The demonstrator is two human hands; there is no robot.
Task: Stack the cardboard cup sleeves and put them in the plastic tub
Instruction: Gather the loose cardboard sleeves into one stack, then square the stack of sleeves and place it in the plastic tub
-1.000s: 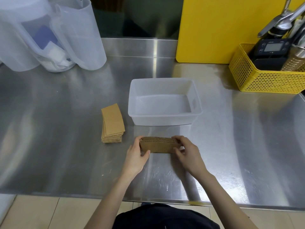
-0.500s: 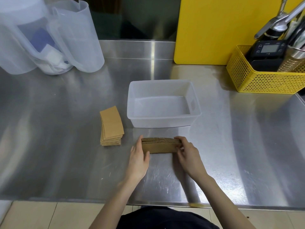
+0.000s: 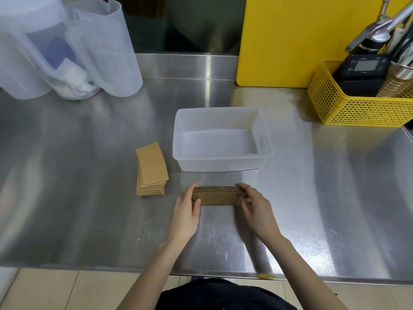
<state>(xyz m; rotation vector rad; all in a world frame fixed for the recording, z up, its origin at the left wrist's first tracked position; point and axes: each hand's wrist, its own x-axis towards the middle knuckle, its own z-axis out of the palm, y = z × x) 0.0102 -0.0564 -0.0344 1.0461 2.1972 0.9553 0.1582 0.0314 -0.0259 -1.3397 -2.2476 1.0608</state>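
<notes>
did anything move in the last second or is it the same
Almost nothing moved. Both hands keep their grip on the bundle of cup sleeves standing on edge on the steel counter: left hand at its left end, right hand at its right end, only small finger shifts. The loose pile of sleeves and the empty plastic tub stayed put; nothing let go.

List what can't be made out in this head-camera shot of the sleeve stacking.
- Count of sleeves in the held bundle: edges too fine, ends covered by the left hand and right hand.
- Contents of the clear jugs: blurred by frosted plastic.
- Black device's screen in the yellow basket: too small.
</notes>
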